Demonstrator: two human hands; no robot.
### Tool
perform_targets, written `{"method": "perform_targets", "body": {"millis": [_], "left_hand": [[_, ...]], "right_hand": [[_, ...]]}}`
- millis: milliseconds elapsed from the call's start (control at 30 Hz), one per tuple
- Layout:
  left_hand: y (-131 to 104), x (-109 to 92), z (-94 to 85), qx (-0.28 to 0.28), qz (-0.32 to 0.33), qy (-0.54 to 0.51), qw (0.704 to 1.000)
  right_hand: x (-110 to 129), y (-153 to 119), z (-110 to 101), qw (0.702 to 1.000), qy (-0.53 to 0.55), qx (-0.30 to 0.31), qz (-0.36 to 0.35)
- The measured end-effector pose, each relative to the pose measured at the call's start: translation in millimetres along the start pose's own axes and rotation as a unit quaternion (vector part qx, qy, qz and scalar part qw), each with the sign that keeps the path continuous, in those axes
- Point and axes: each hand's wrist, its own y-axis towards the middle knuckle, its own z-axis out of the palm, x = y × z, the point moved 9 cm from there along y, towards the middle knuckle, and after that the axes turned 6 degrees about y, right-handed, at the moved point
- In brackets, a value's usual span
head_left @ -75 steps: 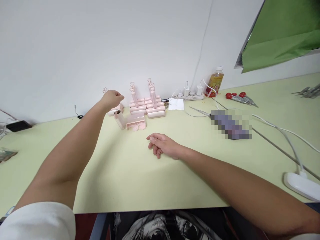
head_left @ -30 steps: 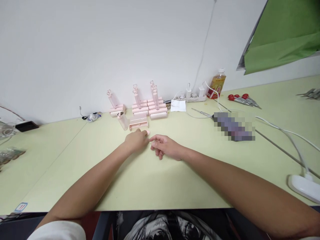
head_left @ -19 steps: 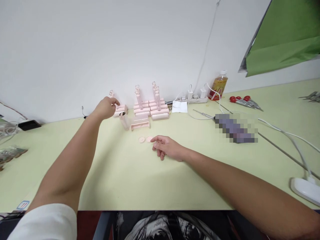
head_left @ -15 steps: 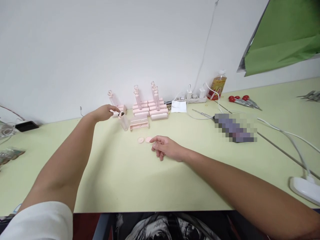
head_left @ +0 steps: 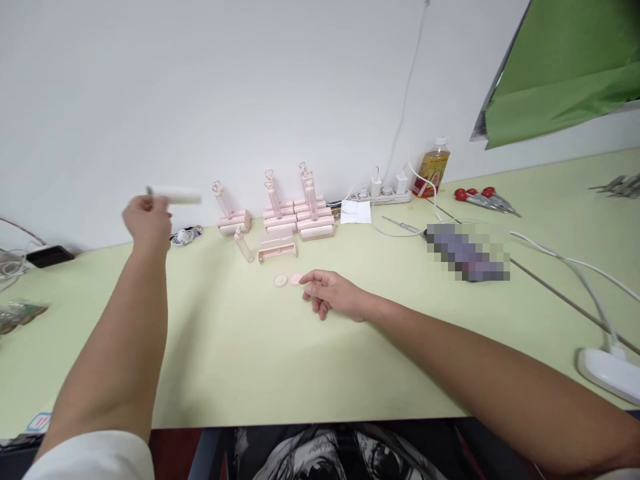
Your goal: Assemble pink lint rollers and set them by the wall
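My left hand point(head_left: 147, 223) is raised at the left, closed on a pale tube point(head_left: 183, 195) that sticks out sideways to the right. The tube is blurred by motion. On the table behind, a slim clear pinkish cylinder point(head_left: 243, 247) stands slightly tilted beside an opened pink case point(head_left: 277, 249). My right hand point(head_left: 330, 293) rests on the table with loosely curled fingers apart and nothing in them. Its index fingertip is at the edge of a pink disc point(head_left: 297, 279), beside a paler disc point(head_left: 281, 281).
Several pink cases point(head_left: 315, 228) with upright clear cylinders point(head_left: 311, 197) line the wall. A power strip point(head_left: 385, 197), a drink bottle point(head_left: 433, 170), red-handled tools point(head_left: 483, 199) and a blurred-out dark object point(head_left: 465, 252) lie to the right. White cables point(head_left: 575, 260) cross the right side.
My left hand has gone left and up with the pale tube, which was around the slim cylinder by the opened case. That cylinder is now uncovered. My right hand has stayed put.
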Motion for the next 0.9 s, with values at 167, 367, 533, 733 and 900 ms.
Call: {"method": "perform_targets", "body": {"millis": [167, 367, 533, 733, 900], "left_hand": [[-103.3, -33.1, 8.8, 0.073, -0.035, -0.372, 0.925], [-282.2, -96.5, 125.2, 0.531, 0.118, -0.238, 0.805], [-254.6, -91.6, 130.8, 0.321, 0.329, 0.085, 0.884], [-248.4, -73.1, 144.8, 0.312, 0.423, 0.18, 0.831], [-254.8, -77.3, 142.7, 0.317, 0.45, 0.172, 0.817]], "right_hand": [[14.5, -5.7, 0.9, 0.997, -0.002, -0.007, -0.079], [53.2, -30.0, -10.2, 0.969, 0.006, -0.097, -0.226], [58.3, -34.8, -50.1, 0.932, -0.019, -0.277, -0.235], [38.1, -18.4, -45.4, 0.946, -0.114, -0.255, -0.162], [38.1, -20.6, -32.1, 0.946, -0.183, -0.222, -0.152]]}}
